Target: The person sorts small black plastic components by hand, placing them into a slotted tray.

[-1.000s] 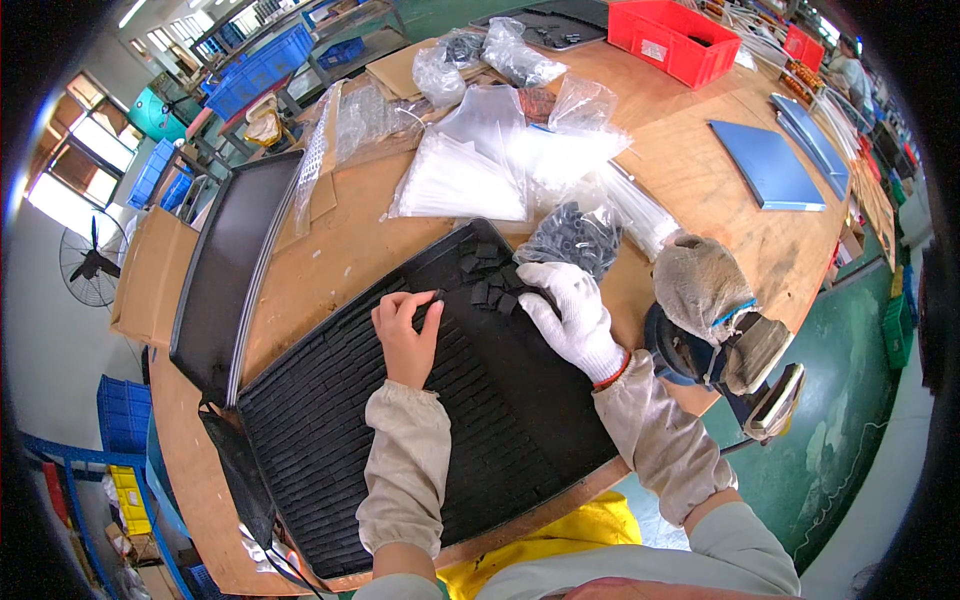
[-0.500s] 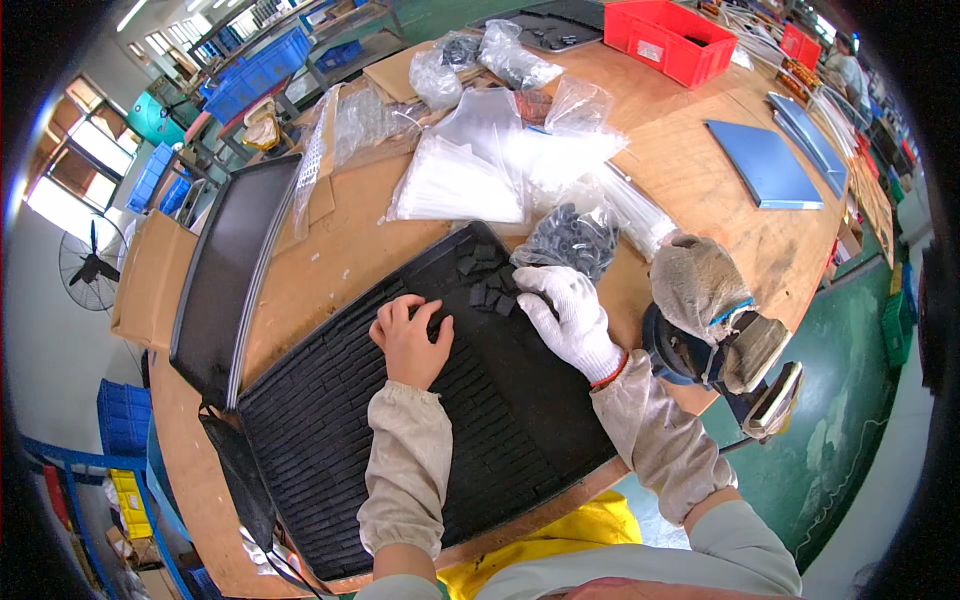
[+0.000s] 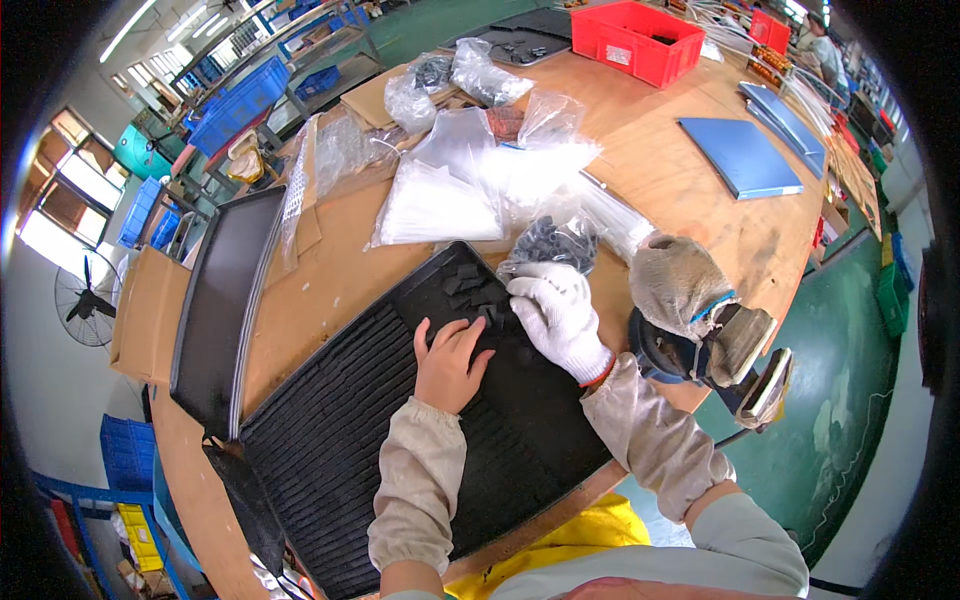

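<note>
In front of me lies a black tray [image 3: 550, 420], set at a slant on the table, with rows of small black blocks [image 3: 340, 430] covering its left part. A loose heap of black blocks [image 3: 470, 287] sits in its far corner. My bare left hand [image 3: 452, 365] hovers or rests over the tray beside the heap, fingers spread, with nothing visible in them. My right hand [image 3: 555, 315], in a white knit glove, is at the tray's far right edge, next to the heap. Its fingers are curled; anything inside them is hidden. A clear bag of black pieces [image 3: 555, 243] lies just beyond it.
Bags of white strips [image 3: 440, 205] lie further back. A red bin [image 3: 637, 45] and blue panels [image 3: 740, 158] stand beyond. On the left leans an upright black tray [image 3: 222, 300]. A cloth-covered tool [image 3: 680, 285] sits at the right table edge.
My left hand has shifted right toward the heap of blocks, and its fingers have spread. My right hand has stayed near the tray edge, its fingers curling more. The view has turned slightly.
</note>
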A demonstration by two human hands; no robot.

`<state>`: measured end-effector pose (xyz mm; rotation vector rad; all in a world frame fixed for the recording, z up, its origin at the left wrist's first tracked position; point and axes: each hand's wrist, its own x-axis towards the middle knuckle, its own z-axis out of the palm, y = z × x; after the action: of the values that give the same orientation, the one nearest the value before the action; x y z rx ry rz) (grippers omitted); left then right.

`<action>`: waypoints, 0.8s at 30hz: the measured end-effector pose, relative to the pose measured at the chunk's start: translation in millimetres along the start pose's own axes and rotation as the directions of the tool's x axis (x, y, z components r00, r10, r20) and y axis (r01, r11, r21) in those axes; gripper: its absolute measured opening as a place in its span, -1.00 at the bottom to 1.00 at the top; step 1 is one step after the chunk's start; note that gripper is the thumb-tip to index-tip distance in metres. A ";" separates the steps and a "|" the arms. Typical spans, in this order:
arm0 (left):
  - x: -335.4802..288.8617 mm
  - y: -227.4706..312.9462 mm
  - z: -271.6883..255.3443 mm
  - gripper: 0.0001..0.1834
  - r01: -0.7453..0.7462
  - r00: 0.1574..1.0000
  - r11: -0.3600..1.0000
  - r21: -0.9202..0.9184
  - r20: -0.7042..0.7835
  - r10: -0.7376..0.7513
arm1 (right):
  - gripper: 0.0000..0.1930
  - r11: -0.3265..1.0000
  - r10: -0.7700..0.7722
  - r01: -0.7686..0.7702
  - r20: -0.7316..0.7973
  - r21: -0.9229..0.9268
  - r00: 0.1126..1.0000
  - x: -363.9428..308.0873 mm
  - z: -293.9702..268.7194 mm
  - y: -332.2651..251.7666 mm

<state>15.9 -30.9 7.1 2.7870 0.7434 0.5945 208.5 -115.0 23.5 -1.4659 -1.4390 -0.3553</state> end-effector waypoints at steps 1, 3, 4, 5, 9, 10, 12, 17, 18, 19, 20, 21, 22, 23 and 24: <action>0.4 2.0 2.0 -0.49 -0.014 1.000 0.997 -0.071 -0.006 0.014 | -0.75 1.000 0.001 -0.001 0.001 -0.003 1.000 3.6 -2.9 4.3; 0.5 3.9 3.5 -0.55 -0.031 0.997 0.994 -0.103 -0.068 0.024 | -0.77 0.996 -0.021 0.012 -0.103 -0.092 0.994 8.9 -8.0 11.5; 0.8 2.7 1.8 -0.59 -0.013 0.995 0.996 -0.089 -0.103 0.003 | -0.81 0.987 0.006 -0.028 -0.142 -0.157 0.990 8.2 -6.3 11.6; 0.9 2.3 0.3 -0.63 0.006 0.990 0.997 -0.076 -0.139 -0.017 | -0.81 0.987 0.007 -0.030 -0.141 -0.157 0.990 8.0 -6.5 11.7; 0.5 8.5 -2.7 -0.68 0.049 0.989 0.999 0.017 -0.138 -0.047 | -0.81 0.976 0.044 -0.052 -0.044 -0.211 0.998 3.7 -6.8 17.4; -1.0 6.4 -0.5 -0.67 0.051 0.993 0.998 0.027 -0.112 -0.048 | -0.80 0.961 0.053 -0.045 0.021 -0.274 0.998 0.5 -5.7 15.9; -2.9 2.8 3.6 -0.65 0.054 0.995 0.998 0.039 -0.088 -0.050 | -0.70 0.926 0.129 -0.090 0.085 -0.367 0.988 -8.8 4.5 20.1; -0.6 9.3 2.5 -0.63 0.077 0.989 0.996 0.042 -0.129 -0.071 | -0.58 0.856 0.130 -0.067 0.087 -0.513 0.988 -14.6 8.2 29.4; -0.9 9.5 3.7 -0.63 0.077 0.989 0.996 0.042 -0.130 -0.071 | -0.57 0.851 0.139 -0.065 0.103 -0.521 0.985 -15.2 7.7 30.0; -1.8 8.9 4.0 -0.62 0.062 0.992 0.997 0.053 -0.114 -0.055 | -0.57 0.852 0.137 -0.065 0.103 -0.520 0.985 -14.6 7.6 28.8; -2.7 8.3 3.8 -0.62 0.046 0.994 0.997 0.063 -0.098 -0.040 | -0.59 0.865 0.136 -0.064 0.109 -0.498 0.985 -13.7 7.0 27.1; -3.5 7.6 3.3 -0.62 0.047 0.994 0.997 0.065 -0.099 -0.040 | -0.61 0.878 0.135 -0.064 0.116 -0.475 0.984 -12.7 6.4 25.7; -3.5 8.0 2.7 -0.60 0.046 0.996 0.998 0.053 -0.084 -0.042 | -0.61 0.877 0.134 -0.064 0.115 -0.475 0.984 -12.0 4.8 25.4; -3.6 8.2 2.5 -0.58 0.046 0.997 0.998 0.040 -0.069 -0.043 | -0.63 0.893 0.140 -0.070 0.127 -0.444 0.982 -11.5 3.3 25.3; -3.7 8.5 3.2 -0.58 0.046 0.997 0.998 0.040 -0.069 -0.043 | -0.65 0.908 0.146 -0.077 0.138 -0.411 0.980 -11.4 2.6 25.3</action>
<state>18.1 -40.3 5.4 2.7923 0.8389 0.6756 226.6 -114.0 2.4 -1.9449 -1.4606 -0.4899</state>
